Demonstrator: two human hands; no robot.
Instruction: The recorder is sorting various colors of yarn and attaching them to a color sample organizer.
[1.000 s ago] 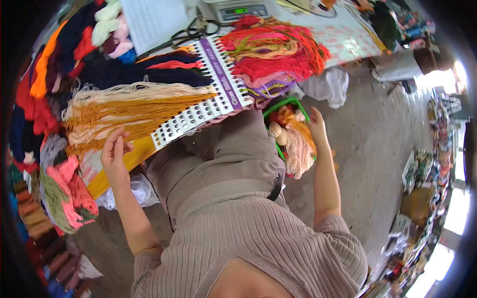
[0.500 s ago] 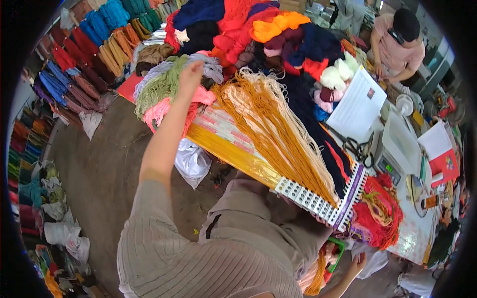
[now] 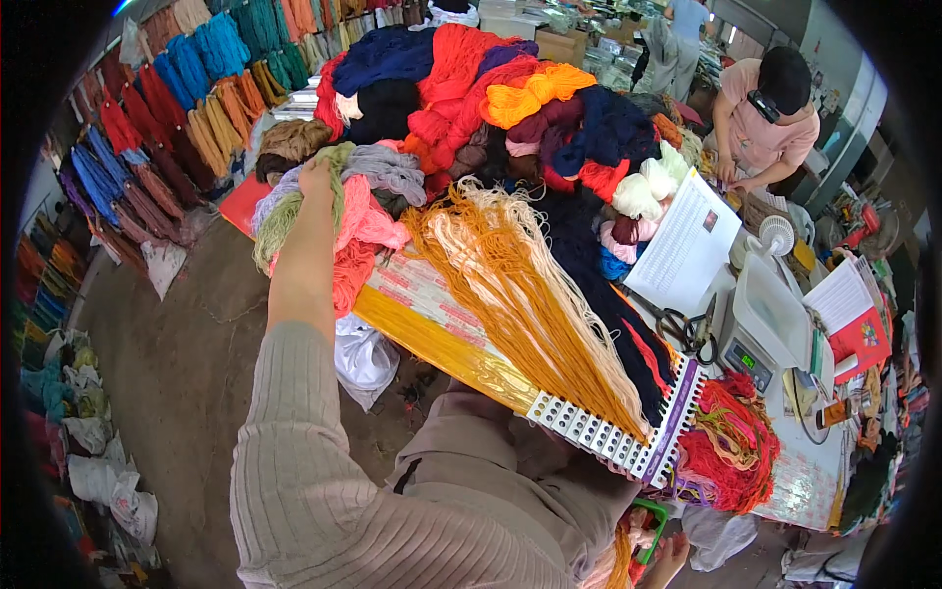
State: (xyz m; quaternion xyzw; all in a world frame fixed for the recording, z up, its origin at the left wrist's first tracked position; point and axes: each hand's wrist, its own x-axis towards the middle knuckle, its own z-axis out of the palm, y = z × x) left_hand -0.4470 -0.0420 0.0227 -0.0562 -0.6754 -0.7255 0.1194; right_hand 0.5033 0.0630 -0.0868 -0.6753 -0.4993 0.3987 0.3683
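At the table's left end my left hand (image 3: 316,179) is closed on a skein of pale green yarn (image 3: 280,224), whose strands hang over the edge. Grey-lilac skeins (image 3: 385,169) and coral-pink skeins (image 3: 368,228) lie beside it. Low at the right, my right hand (image 3: 671,558) hangs beside a green-rimmed basket (image 3: 652,514) holding yarn; its fingers look loosely apart, with nothing visible in them. Long mustard strands (image 3: 510,304) and cream strands (image 3: 574,294) fan across the table to a white perforated strip (image 3: 589,424) with a purple band.
A large heap of coloured skeins (image 3: 461,88) covers the table's far side. Scissors (image 3: 687,329), a paper sheet (image 3: 685,240), a scale (image 3: 751,358) and a red yarn tangle (image 3: 728,447) are at the right. Beyond works another person (image 3: 765,118). Hanging yarn (image 3: 182,108) lines the left wall.
My left hand has come down onto the pale green skein and closed on it, drawing it up and leftward. My right hand has moved slightly down and left, nearer the basket.
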